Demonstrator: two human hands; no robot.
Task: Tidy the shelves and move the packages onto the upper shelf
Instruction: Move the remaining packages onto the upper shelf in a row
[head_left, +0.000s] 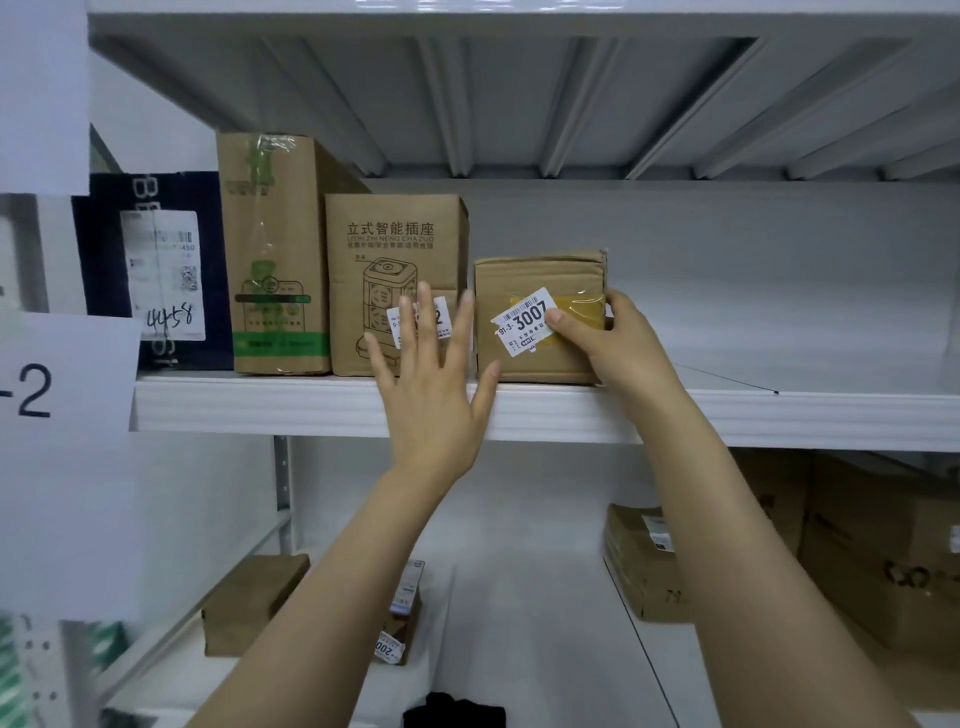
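The left hand (431, 384) is raised in front of the upper shelf (311, 405), with its back turned to the camera. Its fingers are held straight and spread wide, and nothing is gripped. It covers the lower part of the printed socket box (389, 244); whether the box is touched cannot be told. The right hand (608, 343) is stretched to the small cardboard box (535, 275), which is held at its right side: the thumb is pressed on the front, at the edge of the white label (519, 322), and the fingers are curled round the right edge.

The small cardboard box stands on the upper shelf, just beside the socket box. To the left of these, a tall brown box (275, 249) and a dark package (109, 249) are lined up in the same row. On the lower shelf (519, 597) a brown package (249, 603) is seen at the left, a small labelled package (402, 618) is partly hidden by the left forearm, and larger cartons (883, 561) are stacked at the right. A paper sign (52, 374) hangs at the left edge.
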